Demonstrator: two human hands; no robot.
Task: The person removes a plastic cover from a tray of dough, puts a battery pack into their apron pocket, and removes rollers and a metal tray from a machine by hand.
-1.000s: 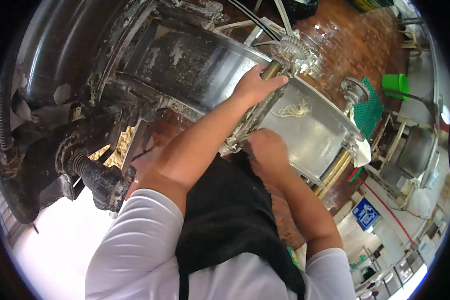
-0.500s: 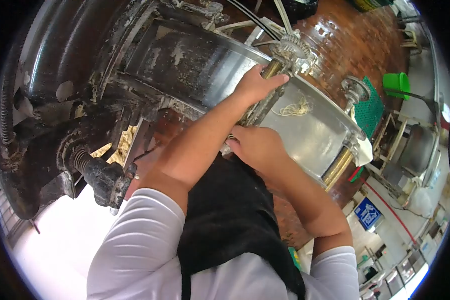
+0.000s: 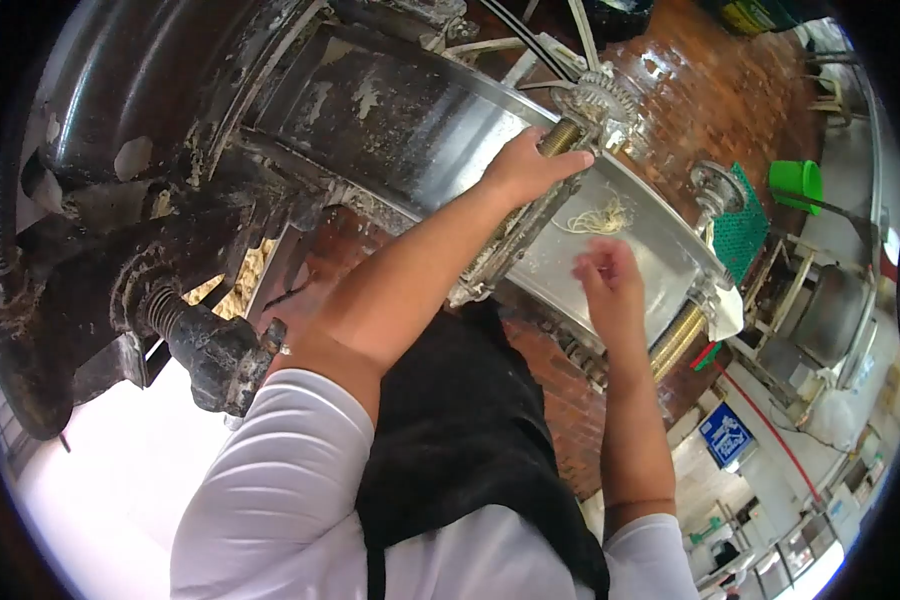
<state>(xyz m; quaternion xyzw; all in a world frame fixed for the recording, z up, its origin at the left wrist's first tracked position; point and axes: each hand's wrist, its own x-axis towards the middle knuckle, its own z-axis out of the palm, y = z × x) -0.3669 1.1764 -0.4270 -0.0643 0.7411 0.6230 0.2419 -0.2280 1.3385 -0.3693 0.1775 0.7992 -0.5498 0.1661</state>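
Observation:
My left hand (image 3: 530,172) is wrapped over the upper end of a dirty metal crossbar (image 3: 518,238) with a grooved brass roller (image 3: 560,138); its thumb lies across the bar. My right hand (image 3: 610,285) is over the shiny metal tray (image 3: 660,262), with loosely bent, slightly blurred fingers and nothing visible in them. Just beyond its fingertips, a small tangle of pale, noodle-like strands (image 3: 602,216) lies on the tray. A second grooved brass roller (image 3: 678,340) sits at the tray's lower right end.
A toothed gear (image 3: 600,98) sits close above my left hand. Large dark machinery (image 3: 120,120) fills the left side, with a pale yellowish mass (image 3: 242,285) below it. A green bucket (image 3: 796,182) and a green perforated mat (image 3: 742,235) are on the right.
My right hand has left the lower end of the crossbar and moved right, over the tray toward the pale strands. My left hand stays on the bar's upper end.

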